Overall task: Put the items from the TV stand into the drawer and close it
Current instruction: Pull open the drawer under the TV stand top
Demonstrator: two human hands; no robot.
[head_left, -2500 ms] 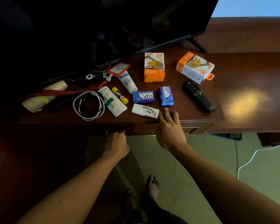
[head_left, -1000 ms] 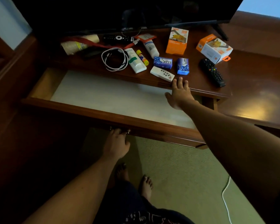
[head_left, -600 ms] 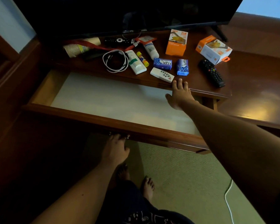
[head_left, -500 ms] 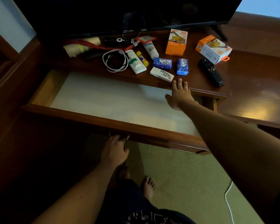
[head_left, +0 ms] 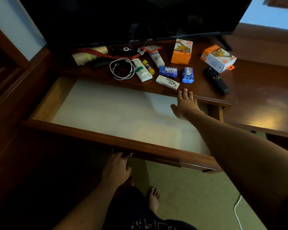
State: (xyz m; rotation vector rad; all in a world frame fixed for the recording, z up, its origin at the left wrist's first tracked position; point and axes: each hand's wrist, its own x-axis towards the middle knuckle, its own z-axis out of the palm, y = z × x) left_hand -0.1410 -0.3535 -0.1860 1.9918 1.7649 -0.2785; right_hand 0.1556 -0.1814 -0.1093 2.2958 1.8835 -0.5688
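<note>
Right hand (head_left: 184, 105), fingers straight on the TV stand (head_left: 206, 98) front edge, lies just beside the white remote (head_left: 167, 82); left hand (head_left: 117, 168) grips drawer (head_left: 106, 138) handle.

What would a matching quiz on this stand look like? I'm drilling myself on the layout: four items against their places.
1. white cable coil
2. black remote
3. small white remote
4. upright orange box

a. right end of the clutter
b. just past the right hand
c. left of the white tube
d. at the back, under the TV

Pairs: 1-c, 2-a, 3-b, 4-d
</note>
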